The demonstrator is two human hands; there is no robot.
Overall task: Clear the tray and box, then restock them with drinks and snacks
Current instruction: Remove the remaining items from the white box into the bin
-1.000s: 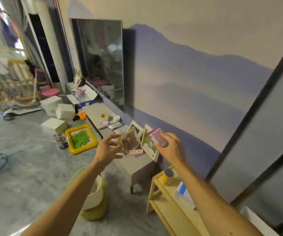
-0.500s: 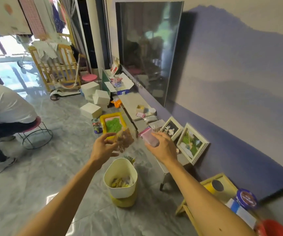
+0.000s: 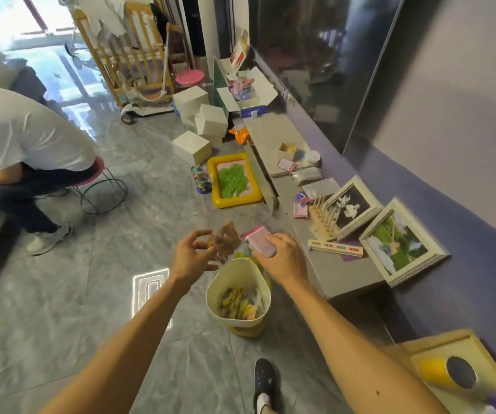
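- Holding a brown snack packet (image 3: 225, 242) by its near edge, your left hand (image 3: 193, 258) pinches it between thumb and fingertips, with the other fingers loosely spread.
- Your right hand (image 3: 282, 258) is wrapped over a pink packet (image 3: 260, 245), whose far end sticks out past the knuckles.
- The two packets almost touch. Both hang in the air just beyond the far rim of the cream bin (image 3: 229, 274), which already holds a heap of wrappers.
- A second ago you held these same two packets up in front of the picture frames (image 3: 402, 243), with the bin low under your left forearm. Since then you have turned and looked down, and your hands have come in towards the bin's mouth.
- Neither grip has loosened in that time, so nothing has been dropped yet.
- This looks like the clearing half of the job, with old snacks going out before any restocking. A short pull back towards yourself should put both packets over the opening.
- The brown packet is light and flat and may flutter past the rim, so let it go low.
- Beside the bin runs a low grey cabinet (image 3: 339, 270) carrying the frames and small clutter.
- Further off are a yellow tray (image 3: 212, 180) of green stuff and a seated person (image 3: 28, 135) in white.
- You cannot tell from here which tray and box the task means.
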